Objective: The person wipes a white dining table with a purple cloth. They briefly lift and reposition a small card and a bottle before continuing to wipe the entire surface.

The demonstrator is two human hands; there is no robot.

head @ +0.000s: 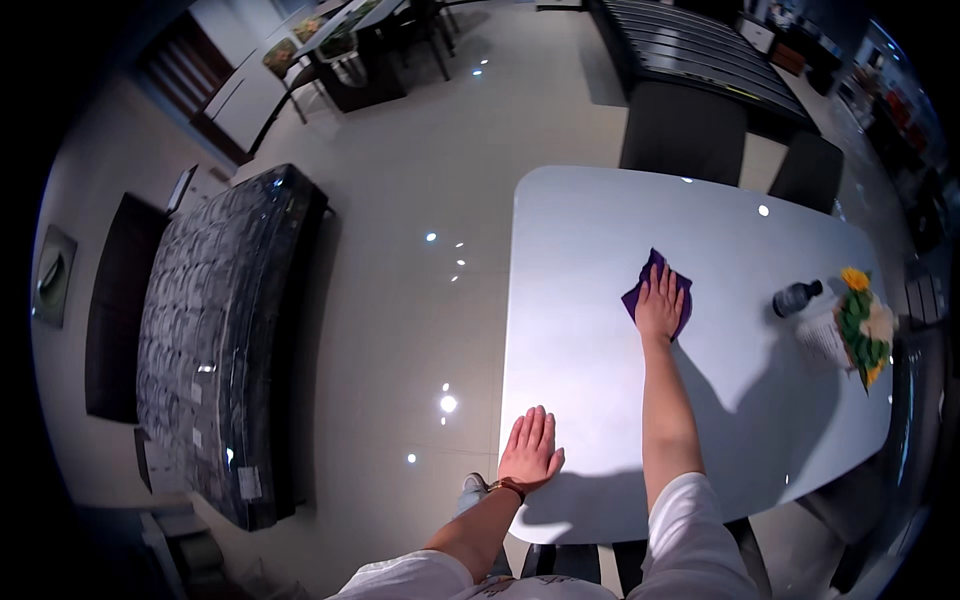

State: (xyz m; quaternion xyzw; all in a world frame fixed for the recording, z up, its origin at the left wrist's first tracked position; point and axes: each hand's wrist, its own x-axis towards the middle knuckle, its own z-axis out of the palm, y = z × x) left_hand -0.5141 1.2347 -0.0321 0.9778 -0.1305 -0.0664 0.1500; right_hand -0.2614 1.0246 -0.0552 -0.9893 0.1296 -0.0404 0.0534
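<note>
A white dining table with rounded corners (585,225) lies before me. My right hand (660,306) rests palm down on a dark purple cloth (637,300), pressing it flat against the tabletop. The cloth's corners stick out around the fingers. Palm down on the table near its left edge is my left hand (532,452), its fingers together, thumb apart and nothing under it that I can see. A band circles that wrist. To the right of the cloth a dark bottle (796,298) stands beside a white flower pot (821,341) with yellow and pale flowers (862,322).
Dark chairs (682,131) stand along the table's far side, and others at its right and near edges. A plastic-wrapped mattress on a bed (202,322) is at the left. A slatted bed frame (697,52) and another dining set (360,82) stand farther off.
</note>
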